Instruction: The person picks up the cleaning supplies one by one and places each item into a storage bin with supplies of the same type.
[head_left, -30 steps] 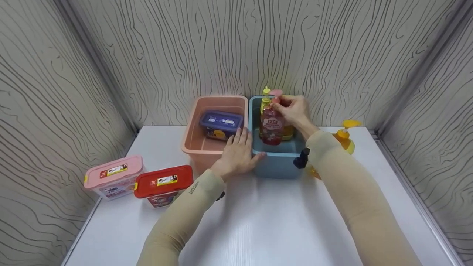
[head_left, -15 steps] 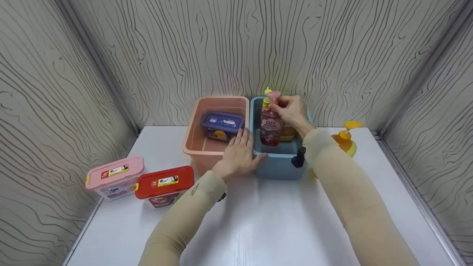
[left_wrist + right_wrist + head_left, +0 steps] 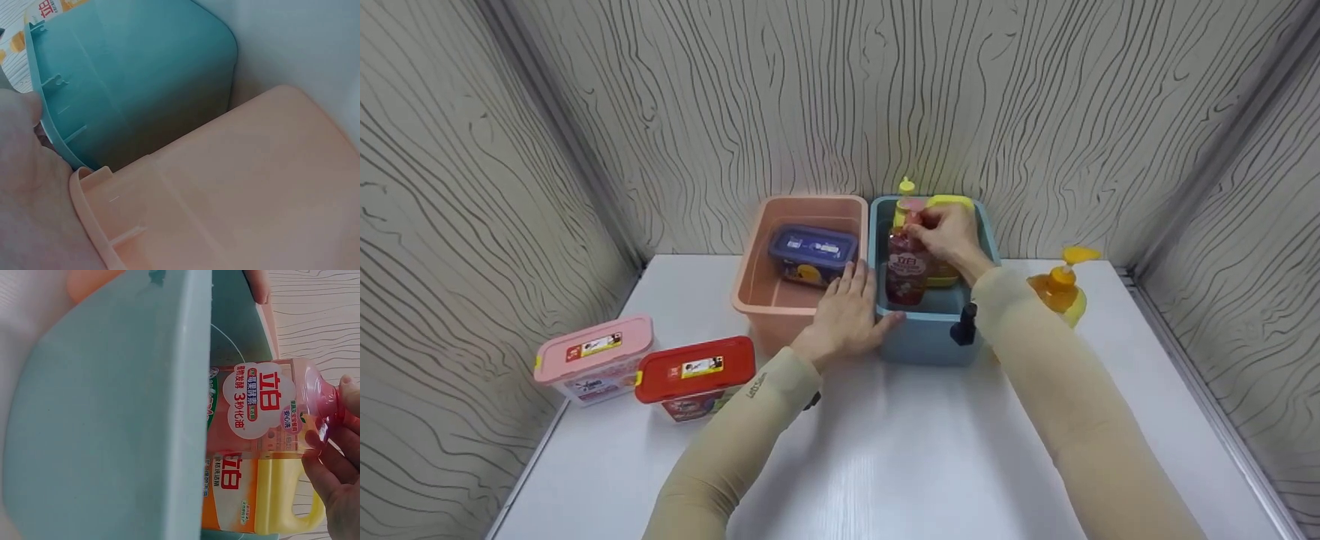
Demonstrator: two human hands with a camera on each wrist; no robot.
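My right hand (image 3: 950,234) grips the neck of a pink pump bottle (image 3: 907,271), which stands roughly upright inside the blue bin (image 3: 930,337). In the right wrist view, fingers and thumb curl round the neck of that bottle (image 3: 259,405), just below its cap. Beside it in the same bin is a yellow-handled jug (image 3: 236,495); a yellow-capped bottle (image 3: 906,187) stands behind. My left hand (image 3: 844,315) lies flat with straight fingers over the adjoining rims of the blue bin and the pink bin (image 3: 784,309). A dark blue lidded tub (image 3: 814,247) sits in the pink bin.
At the left on the white table (image 3: 840,465) stand a pink-lidded tub (image 3: 596,356) and a red-lidded tub (image 3: 695,375). An orange pump bottle (image 3: 1059,289) stands right of the blue bin, partly hidden by the right sleeve. A wood-grain panel (image 3: 840,97) rises behind the bins.
My right hand has lowered the pink pump bottle deeper into the blue bin and slightly left. More of the yellow jug handle shows behind the hand. My left hand stays on the rims.
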